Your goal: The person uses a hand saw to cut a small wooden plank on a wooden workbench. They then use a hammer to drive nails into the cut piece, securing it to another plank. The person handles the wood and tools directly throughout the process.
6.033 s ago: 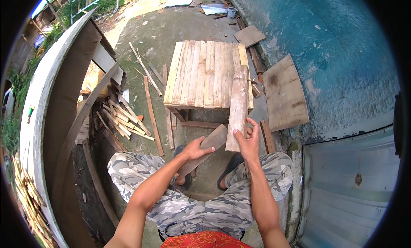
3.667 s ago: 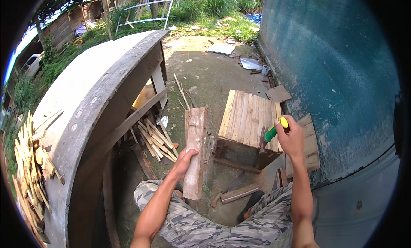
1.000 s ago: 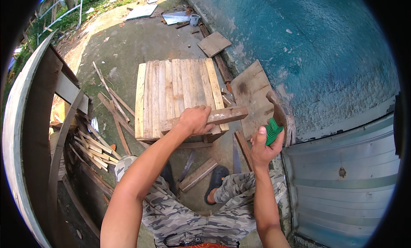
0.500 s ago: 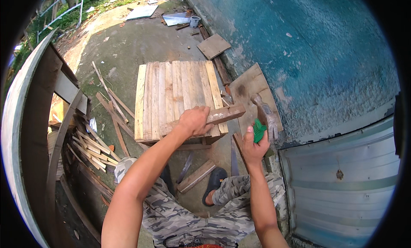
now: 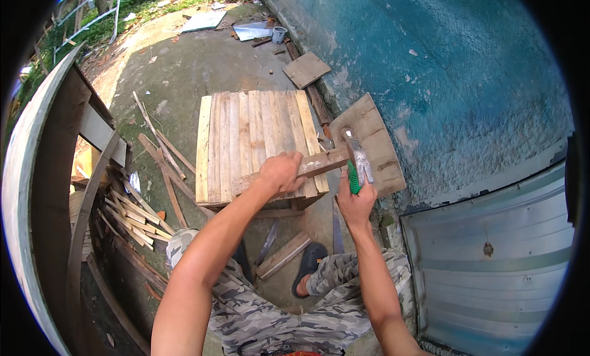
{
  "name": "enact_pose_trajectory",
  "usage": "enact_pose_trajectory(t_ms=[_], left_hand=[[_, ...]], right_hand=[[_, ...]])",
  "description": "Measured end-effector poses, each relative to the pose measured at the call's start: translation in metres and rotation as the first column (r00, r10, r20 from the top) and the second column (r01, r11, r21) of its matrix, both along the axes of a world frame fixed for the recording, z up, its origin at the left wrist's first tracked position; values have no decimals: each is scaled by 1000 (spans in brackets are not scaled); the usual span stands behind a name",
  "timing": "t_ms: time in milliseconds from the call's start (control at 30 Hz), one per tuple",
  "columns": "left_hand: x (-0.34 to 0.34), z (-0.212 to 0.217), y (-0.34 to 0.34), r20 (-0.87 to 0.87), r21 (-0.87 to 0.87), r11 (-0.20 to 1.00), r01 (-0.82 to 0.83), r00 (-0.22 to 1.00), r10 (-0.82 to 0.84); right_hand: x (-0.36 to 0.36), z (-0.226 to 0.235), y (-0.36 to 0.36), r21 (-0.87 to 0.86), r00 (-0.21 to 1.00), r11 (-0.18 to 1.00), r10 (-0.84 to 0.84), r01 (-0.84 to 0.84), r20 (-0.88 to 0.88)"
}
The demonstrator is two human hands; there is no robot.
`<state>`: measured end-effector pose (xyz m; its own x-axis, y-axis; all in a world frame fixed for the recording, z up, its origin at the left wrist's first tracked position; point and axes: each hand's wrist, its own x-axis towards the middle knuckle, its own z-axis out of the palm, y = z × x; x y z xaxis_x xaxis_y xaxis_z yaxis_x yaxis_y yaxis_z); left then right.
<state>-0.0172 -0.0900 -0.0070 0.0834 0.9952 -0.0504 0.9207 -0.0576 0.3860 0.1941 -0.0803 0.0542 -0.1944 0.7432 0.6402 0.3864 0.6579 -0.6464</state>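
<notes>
My left hand (image 5: pixel 281 173) is closed over a thick wooden block (image 5: pixel 322 162), pressing it down across the near right part of a slatted wooden top (image 5: pixel 253 125). The block's right end sticks out past the top's edge. In my right hand (image 5: pixel 357 203) is a claw hammer (image 5: pixel 356 152), gripped by its green handle. The hammer head is at the block's right end; whether it touches the wood I cannot tell. Below the block, the near side of the slatted piece is partly hidden by my left forearm.
Loose wooden strips (image 5: pixel 138 214) are heaped at the left, beside a large curved panel (image 5: pixel 46 190). A plywood sheet (image 5: pixel 378 144) leans by the blue wall (image 5: pixel 442 79). A short timber (image 5: pixel 284 255) and a saw blade (image 5: pixel 338 230) lie near my shoe (image 5: pixel 310 267). Metal sheeting (image 5: pixel 491 251) stands at right.
My right hand has swung the hammer leftward, bringing its head from out to the right to the block's end. My left hand keeps its hold on the block.
</notes>
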Motion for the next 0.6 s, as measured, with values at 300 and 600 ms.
enact_pose_trajectory(t_ms=[300, 600], left_hand=[[0, -4, 3, 9, -26, 999, -25, 1000, 25], [2, 2, 7, -15, -14, 999, 29, 999, -30]], right_hand=[[10, 40, 6, -100, 1000, 995, -18, 20, 15], [-3, 15, 31, -342, 879, 901, -83, 268, 470]])
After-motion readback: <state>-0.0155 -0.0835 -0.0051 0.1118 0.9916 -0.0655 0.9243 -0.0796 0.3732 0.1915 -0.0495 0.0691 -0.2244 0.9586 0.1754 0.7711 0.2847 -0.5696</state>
